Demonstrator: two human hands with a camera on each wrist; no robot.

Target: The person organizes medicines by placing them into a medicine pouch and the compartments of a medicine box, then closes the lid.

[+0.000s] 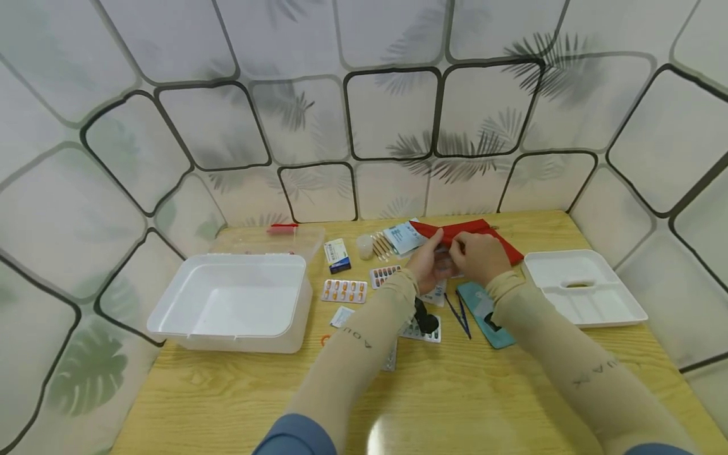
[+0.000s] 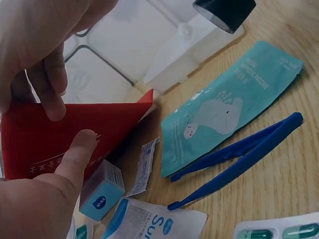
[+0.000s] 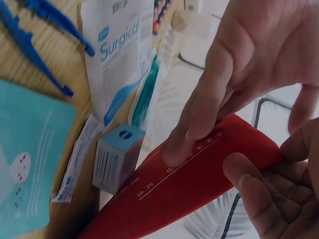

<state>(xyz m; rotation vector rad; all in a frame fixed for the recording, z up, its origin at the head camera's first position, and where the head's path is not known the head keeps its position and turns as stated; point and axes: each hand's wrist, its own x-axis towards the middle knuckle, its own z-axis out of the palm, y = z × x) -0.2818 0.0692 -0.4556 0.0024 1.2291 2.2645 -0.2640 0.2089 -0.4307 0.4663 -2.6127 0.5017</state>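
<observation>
Both hands hold a red pouch (image 1: 474, 227) raised over the far part of the table, its face carrying white lettering. My left hand (image 1: 425, 264) grips its left part; in the left wrist view a left fingertip (image 2: 83, 139) presses the lettered face. In the head view my right hand (image 1: 483, 258) sits close to the right of it, and the right wrist view shows its thumb (image 3: 239, 169) and fingers at the pouch's edge. Below the pouch lie a small blue-and-white box (image 3: 117, 157), a Surgical packet (image 3: 119, 55), blue tweezers (image 2: 239, 159) and a teal patch packet (image 2: 229, 109).
At the left stands a white plastic bin (image 1: 227, 303), with its clear lid (image 1: 250, 240) behind. A white tray (image 1: 586, 291) lies at the right. Between them are blister packs (image 1: 344, 291), a medicine box (image 1: 337, 255), cotton swabs (image 1: 382, 245) and a light-blue packet (image 1: 404, 236).
</observation>
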